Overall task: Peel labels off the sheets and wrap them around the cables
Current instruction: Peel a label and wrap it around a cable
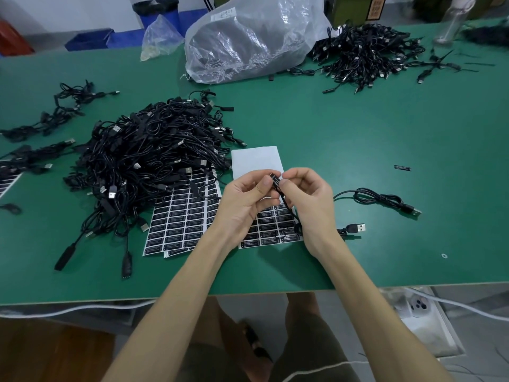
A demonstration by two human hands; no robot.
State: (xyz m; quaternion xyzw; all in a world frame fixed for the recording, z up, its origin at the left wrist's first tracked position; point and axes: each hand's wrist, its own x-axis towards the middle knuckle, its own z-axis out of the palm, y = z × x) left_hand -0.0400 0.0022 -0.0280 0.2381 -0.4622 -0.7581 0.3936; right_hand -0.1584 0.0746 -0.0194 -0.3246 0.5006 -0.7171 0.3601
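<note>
My left hand (pixel 246 201) and my right hand (pixel 305 199) meet above the label sheets, both pinching a thin black cable (pixel 285 204) with a black label at its top end. The cable runs down under my right wrist to a USB plug (pixel 356 228) lying on the table. Beneath my hands lies a label sheet (pixel 271 230), its upper half bare white backing and its lower rows black labels. A fuller label sheet (pixel 183 219) lies to the left, partly under the big cable pile (pixel 154 158).
On the green table (pixel 358 139), one coiled cable (pixel 382 201) lies to my right, with a loose black label (pixel 402 167) beyond it. Farther back are a second cable pile (pixel 366 55) and a clear plastic bag (pixel 253 37). More cables (pixel 52 114) lie at left.
</note>
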